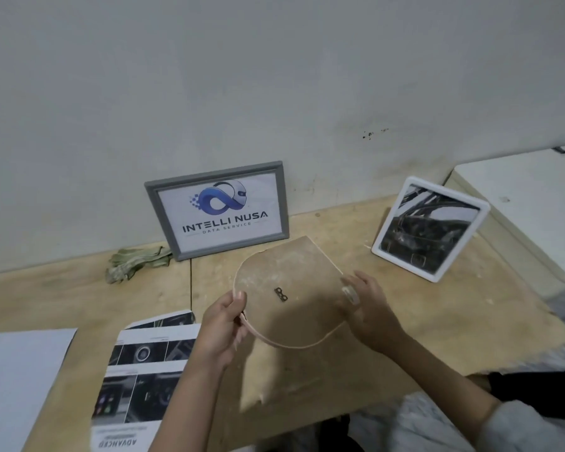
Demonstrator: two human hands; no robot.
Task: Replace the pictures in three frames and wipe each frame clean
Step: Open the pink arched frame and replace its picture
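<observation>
Fingers (pixel 238 300): pinched on opposite rims of the backing board (pixel 287 291).
Left hand (pixel 221 327): left rim clamped.
Right hand (pixel 369 308): right rim steadied.
Backing board: held back-up above the table (pixel 454 321), probably for opening.
Cloth (pixel 134 264): left by the grey frame (pixel 217 210), for wiping.

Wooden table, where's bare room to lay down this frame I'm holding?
Bare wood lies between the green cloth and the printed sheets, and right of the right hand below the white frame. The front left is crowded with paper.
</observation>
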